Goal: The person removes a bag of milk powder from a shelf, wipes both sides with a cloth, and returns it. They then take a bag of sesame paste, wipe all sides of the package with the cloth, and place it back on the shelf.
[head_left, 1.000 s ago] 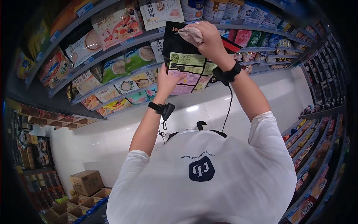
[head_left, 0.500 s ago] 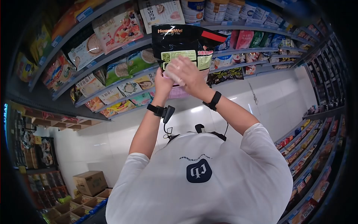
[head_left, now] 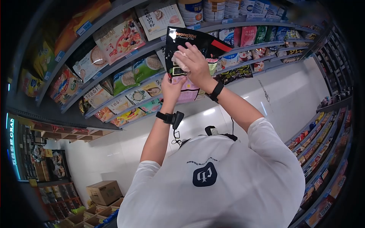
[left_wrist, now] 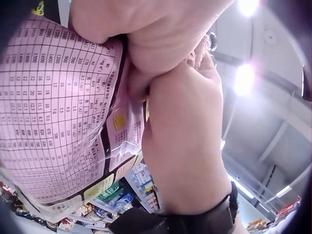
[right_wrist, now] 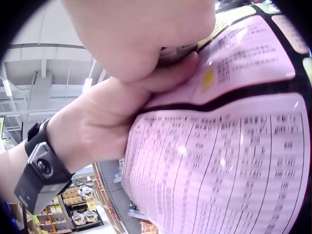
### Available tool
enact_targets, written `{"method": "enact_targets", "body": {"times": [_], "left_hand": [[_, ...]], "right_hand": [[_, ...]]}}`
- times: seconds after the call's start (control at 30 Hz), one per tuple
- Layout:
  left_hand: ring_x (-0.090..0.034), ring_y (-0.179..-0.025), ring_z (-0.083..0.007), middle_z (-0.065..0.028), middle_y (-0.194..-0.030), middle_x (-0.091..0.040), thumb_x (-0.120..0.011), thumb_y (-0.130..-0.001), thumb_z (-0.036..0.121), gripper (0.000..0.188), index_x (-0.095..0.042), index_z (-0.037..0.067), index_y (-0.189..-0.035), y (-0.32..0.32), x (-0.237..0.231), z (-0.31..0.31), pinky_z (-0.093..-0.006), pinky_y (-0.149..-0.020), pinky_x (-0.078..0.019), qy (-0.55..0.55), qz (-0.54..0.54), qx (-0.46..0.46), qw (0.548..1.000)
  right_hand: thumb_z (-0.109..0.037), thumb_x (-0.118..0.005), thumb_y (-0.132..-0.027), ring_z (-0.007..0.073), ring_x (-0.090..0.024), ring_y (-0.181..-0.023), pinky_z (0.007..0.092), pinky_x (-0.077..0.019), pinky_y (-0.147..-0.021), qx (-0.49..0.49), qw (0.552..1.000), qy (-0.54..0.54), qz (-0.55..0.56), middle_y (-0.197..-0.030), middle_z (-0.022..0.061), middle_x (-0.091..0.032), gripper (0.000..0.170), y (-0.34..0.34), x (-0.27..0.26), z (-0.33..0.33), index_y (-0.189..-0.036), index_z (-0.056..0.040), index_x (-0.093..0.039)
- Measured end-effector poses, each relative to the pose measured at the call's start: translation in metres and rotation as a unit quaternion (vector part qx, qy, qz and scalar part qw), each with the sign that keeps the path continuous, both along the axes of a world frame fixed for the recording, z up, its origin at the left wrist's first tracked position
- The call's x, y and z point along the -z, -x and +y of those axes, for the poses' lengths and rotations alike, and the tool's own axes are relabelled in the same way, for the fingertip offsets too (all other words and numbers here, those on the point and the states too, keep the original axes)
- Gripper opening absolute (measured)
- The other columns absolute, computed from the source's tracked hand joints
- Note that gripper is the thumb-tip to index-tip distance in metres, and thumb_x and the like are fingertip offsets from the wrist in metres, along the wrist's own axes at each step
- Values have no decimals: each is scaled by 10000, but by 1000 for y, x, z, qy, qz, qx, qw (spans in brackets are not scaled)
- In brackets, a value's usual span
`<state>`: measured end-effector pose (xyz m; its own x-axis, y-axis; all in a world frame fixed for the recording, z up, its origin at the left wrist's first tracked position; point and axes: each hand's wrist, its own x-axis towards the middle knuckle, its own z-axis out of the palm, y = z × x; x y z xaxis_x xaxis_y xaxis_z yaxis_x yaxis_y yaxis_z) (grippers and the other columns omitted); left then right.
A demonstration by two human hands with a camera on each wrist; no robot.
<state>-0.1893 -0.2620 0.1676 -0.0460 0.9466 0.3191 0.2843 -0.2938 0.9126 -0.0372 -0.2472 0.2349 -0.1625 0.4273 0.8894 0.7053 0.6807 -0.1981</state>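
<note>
A black plastic bag with green and pink printed panels (head_left: 176, 37) is held up before the shelves. My left hand (head_left: 172, 89) grips its lower left edge, thumb across the printed side. My right hand (head_left: 199, 69) presses a crumpled pale cloth (head_left: 180, 62) against the bag's middle, above the left hand. In the left wrist view, small print fills the pink panel (left_wrist: 53, 107) beside the left hand (left_wrist: 141, 22). The right wrist view has the left thumb lying on the pink panel (right_wrist: 219, 161), just under the right hand (right_wrist: 141, 34); much of the cloth is hidden there.
Curved shelves with packets (head_left: 121, 40) and tins (head_left: 214, 9) stand behind and beside the bag. More snack shelves (head_left: 317, 167) run along the right. A cardboard box (head_left: 104, 192) sits at the lower left, by divided bins.
From the bag's top, my right hand with the cloth moved down to its middle, then slightly up. The bag's printed front has turned and shifted a little; my left hand keeps its grip.
</note>
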Motion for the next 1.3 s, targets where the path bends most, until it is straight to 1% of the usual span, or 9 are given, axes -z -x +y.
{"method": "enact_targets", "body": {"times": [0.13,0.27,0.33,0.4,0.7,0.83,0.93,1.07,1.3], "left_hand": [[-662,-979,-204,-129,-1120,-690,-725,-853,113,398,-591,3,-1211,-3,-6,-5,-354,-849,-522,46,23,-2,999],[-659,-998,-199,-127,-1115,-695,-756,-833,109,413,-598,4,-1199,7,17,-5,-336,-842,-522,-67,24,10,997],[-666,-998,-185,-109,-1122,-699,-802,-794,85,432,-610,12,-1175,9,5,-16,-324,-848,-522,4,-22,-9,1000],[-673,-944,-170,-109,-1043,-716,-828,-774,115,437,-616,-6,-1137,15,8,-19,-307,-842,-522,40,-71,-8,997],[-653,-936,-151,-82,-1073,-698,-798,-795,84,408,-600,-7,-1139,23,19,-19,-298,-837,-512,0,-66,-43,997],[-634,-937,-146,-73,-1060,-690,-788,-806,77,384,-601,1,-1134,27,6,-25,-296,-862,-499,34,-70,-51,996],[-633,-945,-146,-74,-1055,-690,-787,-807,76,388,-604,2,-1141,29,-2,-29,-297,-868,-497,38,-45,-54,997],[-640,-940,-150,-79,-1043,-696,-787,-806,81,384,-613,2,-1139,46,19,-21,-297,-854,-504,8,-93,-46,995],[-665,-930,-164,-92,-1049,-713,-805,-794,114,392,-625,-14,-1118,56,11,-32,-299,-847,-517,48,-64,-32,996]], "right_hand": [[-28,-623,-786,359,-494,-1312,520,-374,-1110,-3,999,32,33,-1374,118,-567,488,26,2,-21,-1268,-106,-634],[-67,-605,-830,351,-472,-1349,520,-332,-1148,-200,974,49,-98,-1402,128,-547,467,12,24,-18,-1293,-124,-634],[-30,-573,-839,358,-468,-1351,505,-315,-1159,-148,986,39,-64,-1417,144,-538,469,-12,18,-14,-1298,-105,-627],[5,-581,-806,369,-450,-1360,507,-320,-1154,104,985,61,125,-1418,160,-531,491,-24,21,-5,-1288,-81,-614],[20,-546,-837,380,-416,-1388,508,-269,-1180,-175,980,94,25,-1449,188,-501,540,33,20,-25,-1368,-73,-569],[46,-532,-829,416,-387,-1393,529,-254,-1180,-3,982,109,155,-1461,203,-478,534,9,18,-2,-1353,-55,-568],[49,-532,-826,417,-384,-1396,521,-257,-1180,-68,978,110,162,-1463,198,-476,553,34,16,-9,-1369,-52,-550],[-8,-569,-849,376,-427,-1377,504,-297,-1170,-183,979,83,-32,-1442,165,-506,498,37,11,-22,-1343,-64,-572],[-43,-622,-881,396,-523,-1267,464,-414,-1075,-37,997,-2,70,-1314,175,-596,386,-25,-30,17,-1260,-107,-642]]}}
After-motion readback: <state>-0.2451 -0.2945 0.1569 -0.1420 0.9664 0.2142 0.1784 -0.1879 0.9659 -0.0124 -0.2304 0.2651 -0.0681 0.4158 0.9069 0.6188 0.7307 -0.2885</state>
